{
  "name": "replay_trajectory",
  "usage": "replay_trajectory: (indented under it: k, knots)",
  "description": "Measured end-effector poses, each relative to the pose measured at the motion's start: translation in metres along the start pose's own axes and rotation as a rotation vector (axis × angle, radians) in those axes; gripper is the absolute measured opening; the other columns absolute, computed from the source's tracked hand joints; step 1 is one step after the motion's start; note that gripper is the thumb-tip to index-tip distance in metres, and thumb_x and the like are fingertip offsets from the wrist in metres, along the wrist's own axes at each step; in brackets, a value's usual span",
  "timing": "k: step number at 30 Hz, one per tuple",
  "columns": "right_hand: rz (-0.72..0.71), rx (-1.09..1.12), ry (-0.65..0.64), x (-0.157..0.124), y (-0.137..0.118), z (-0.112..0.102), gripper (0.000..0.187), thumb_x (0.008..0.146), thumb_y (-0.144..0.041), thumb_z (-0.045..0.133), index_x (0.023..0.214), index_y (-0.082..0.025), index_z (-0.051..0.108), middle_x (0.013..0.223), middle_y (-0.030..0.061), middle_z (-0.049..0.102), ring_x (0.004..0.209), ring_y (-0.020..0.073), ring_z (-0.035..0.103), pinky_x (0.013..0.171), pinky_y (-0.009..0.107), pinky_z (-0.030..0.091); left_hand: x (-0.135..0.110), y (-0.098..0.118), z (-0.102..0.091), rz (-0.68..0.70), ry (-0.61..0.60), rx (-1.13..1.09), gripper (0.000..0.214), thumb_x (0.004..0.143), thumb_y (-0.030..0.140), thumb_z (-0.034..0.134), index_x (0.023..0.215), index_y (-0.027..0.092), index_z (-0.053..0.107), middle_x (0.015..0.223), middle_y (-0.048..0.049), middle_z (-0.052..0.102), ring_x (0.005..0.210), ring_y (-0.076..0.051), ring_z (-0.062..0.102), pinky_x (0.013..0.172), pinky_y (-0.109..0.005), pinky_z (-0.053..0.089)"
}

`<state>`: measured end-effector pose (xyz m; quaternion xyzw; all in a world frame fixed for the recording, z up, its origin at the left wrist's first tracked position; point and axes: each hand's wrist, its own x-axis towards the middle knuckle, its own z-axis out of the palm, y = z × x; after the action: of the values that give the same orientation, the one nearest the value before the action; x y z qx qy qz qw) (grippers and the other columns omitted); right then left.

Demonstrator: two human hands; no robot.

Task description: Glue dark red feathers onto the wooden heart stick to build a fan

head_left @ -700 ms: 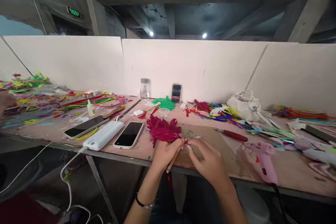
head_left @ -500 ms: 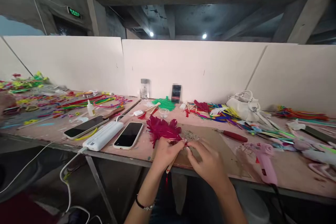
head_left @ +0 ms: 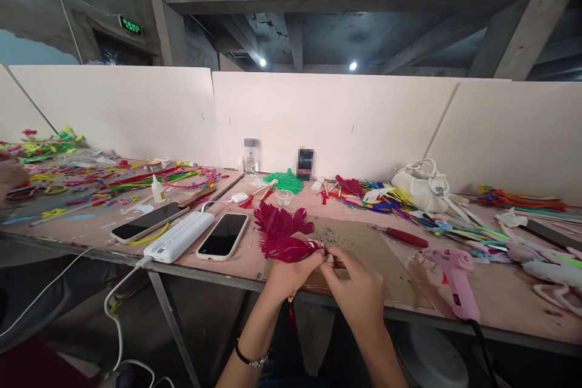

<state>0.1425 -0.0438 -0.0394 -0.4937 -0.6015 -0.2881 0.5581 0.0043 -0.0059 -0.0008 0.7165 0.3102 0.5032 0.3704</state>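
Our left hand [head_left: 291,276] fingers clamp the base of the crimson feather bundle [head_left: 284,236]; our right hand [head_left: 357,288] fingers pinch the same base from the other side. The bundle fans leftward above the surface [head_left: 400,303] edge, near a smartphone [head_left: 224,234] and a pink glue gun [head_left: 457,279].

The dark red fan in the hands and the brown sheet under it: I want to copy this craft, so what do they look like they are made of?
The dark red fan looks like dyed feathers: soft, matte, with frayed, pointed tips. The left hand and right hand pinch its base. The brown sheet looks like plain matte cardboard, flat and speckled with crumbs.
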Motion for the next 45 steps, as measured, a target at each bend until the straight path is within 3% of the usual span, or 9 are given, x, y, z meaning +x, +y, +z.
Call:
replay_trajectory:
  k: [3, 15, 20, 25, 29, 31, 35, 41, 45]
  knots:
    - [0.094, 0.053, 0.029, -0.002, -0.001, -0.001, 0.016, 0.084, -0.015, 0.060, 0.086, -0.021, 0.074, 0.068, -0.0004, 0.074, 0.059, 0.0174, 0.073, 0.063, 0.026, 0.050, 0.000, 0.000, -0.001, 0.068, -0.030, 0.011, 0.017, 0.087, 0.026, 0.063, 0.071, 0.021, 0.062, 0.076, -0.0015, 0.067, 0.079, -0.020, 0.062, 0.077, -0.032, 0.048]
    - [0.751, 0.627, -0.145, -0.006, 0.010, -0.007, 0.013, 0.077, -0.031, 0.072, 0.081, -0.019, 0.076, 0.066, 0.0032, 0.074, 0.062, 0.0229, 0.074, 0.057, 0.028, 0.058, 0.002, 0.000, -0.004, 0.286, -0.146, 0.055, 0.022, 0.092, 0.024, 0.063, 0.071, 0.023, 0.068, 0.076, -0.0032, 0.069, 0.087, -0.024, 0.065, 0.084, -0.038, 0.051]
    - [0.708, 0.652, -0.119, -0.003, 0.003, -0.011, 0.019, 0.084, -0.038, 0.071, 0.085, -0.020, 0.077, 0.072, 0.0045, 0.077, 0.065, 0.0222, 0.076, 0.063, 0.030, 0.063, 0.002, 0.001, -0.004, 0.305, -0.127, 0.092, 0.025, 0.093, 0.020, 0.060, 0.069, 0.022, 0.063, 0.073, -0.0021, 0.066, 0.083, -0.022, 0.063, 0.080, -0.036, 0.050]
    - [0.329, 0.367, -0.086, -0.005, 0.003, -0.011, 0.012, 0.090, -0.028, 0.067, 0.094, -0.023, 0.078, 0.088, 0.0035, 0.081, 0.072, 0.0191, 0.078, 0.074, 0.029, 0.062, 0.000, 0.003, -0.003, 0.320, -0.056, 0.196, 0.023, 0.091, 0.015, 0.059, 0.068, 0.021, 0.057, 0.073, -0.0011, 0.060, 0.079, -0.020, 0.057, 0.076, -0.033, 0.046]
    - [0.027, 0.137, -0.133, -0.006, 0.014, -0.012, 0.014, 0.091, -0.021, 0.063, 0.096, -0.024, 0.076, 0.086, 0.0025, 0.082, 0.066, 0.0184, 0.077, 0.064, 0.026, 0.059, -0.003, 0.005, 0.000, 0.305, -0.016, 0.199, 0.022, 0.087, 0.012, 0.061, 0.068, 0.021, 0.055, 0.075, -0.0007, 0.057, 0.080, -0.020, 0.056, 0.076, -0.032, 0.045]
    - [-0.033, 0.061, -0.169, -0.006, 0.017, -0.013, 0.017, 0.090, -0.020, 0.060, 0.094, -0.023, 0.076, 0.087, 0.0035, 0.082, 0.064, 0.0190, 0.076, 0.059, 0.026, 0.055, -0.004, 0.005, 0.001, 0.300, -0.017, 0.183, 0.022, 0.085, 0.011, 0.061, 0.067, 0.021, 0.055, 0.075, -0.0003, 0.055, 0.080, -0.019, 0.055, 0.075, -0.031, 0.045]
    - [0.057, 0.055, -0.173, -0.005, 0.014, -0.014, 0.020, 0.090, -0.020, 0.056, 0.089, -0.023, 0.076, 0.084, 0.0045, 0.081, 0.062, 0.0187, 0.074, 0.059, 0.027, 0.052, -0.003, 0.007, 0.000, 0.328, -0.072, 0.173, 0.027, 0.087, 0.012, 0.059, 0.064, 0.022, 0.050, 0.070, 0.0011, 0.050, 0.077, -0.019, 0.052, 0.073, -0.031, 0.043]
    - [0.481, 0.352, -0.223, -0.003, 0.006, -0.013, 0.014, 0.087, -0.030, 0.061, 0.084, -0.023, 0.073, 0.072, -0.0003, 0.075, 0.064, 0.0175, 0.072, 0.064, 0.025, 0.053, -0.003, 0.009, -0.001, 0.354, -0.106, 0.169, 0.033, 0.090, 0.016, 0.060, 0.061, 0.023, 0.048, 0.065, 0.0008, 0.050, 0.076, -0.020, 0.052, 0.073, -0.033, 0.044]
    - [0.582, 0.395, -0.221, -0.005, 0.003, -0.008, 0.016, 0.088, -0.034, 0.058, 0.084, -0.022, 0.068, 0.073, 0.0000, 0.072, 0.064, 0.0164, 0.067, 0.061, 0.025, 0.049, -0.004, 0.008, 0.004, 0.376, -0.052, 0.118, 0.033, 0.090, 0.017, 0.064, 0.060, 0.022, 0.054, 0.064, -0.0003, 0.055, 0.073, -0.019, 0.053, 0.070, -0.033, 0.046]
